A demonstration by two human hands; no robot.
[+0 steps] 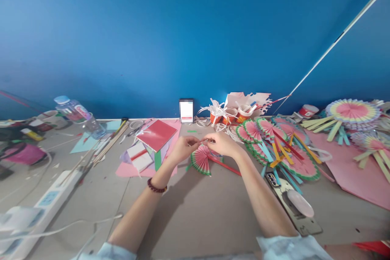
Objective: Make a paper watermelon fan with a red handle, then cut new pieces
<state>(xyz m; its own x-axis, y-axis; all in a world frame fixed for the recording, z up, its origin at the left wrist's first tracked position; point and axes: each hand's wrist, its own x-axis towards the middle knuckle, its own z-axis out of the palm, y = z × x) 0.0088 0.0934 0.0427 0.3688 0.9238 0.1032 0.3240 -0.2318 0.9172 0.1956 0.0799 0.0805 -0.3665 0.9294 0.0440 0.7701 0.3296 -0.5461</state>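
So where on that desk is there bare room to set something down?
The widest bare patch of desk lies between the forearms, on the near side of the small paper fan. A smaller one lies between the left forearm and the power strip, though a white cable crosses it. More paper fans crowd the right.

Left hand (186, 147), right hand (223, 144) together near pleated fan (201, 161).

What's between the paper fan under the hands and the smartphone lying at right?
The right forearm, crossing over, and the red strip jutting from the paper fan; head view.
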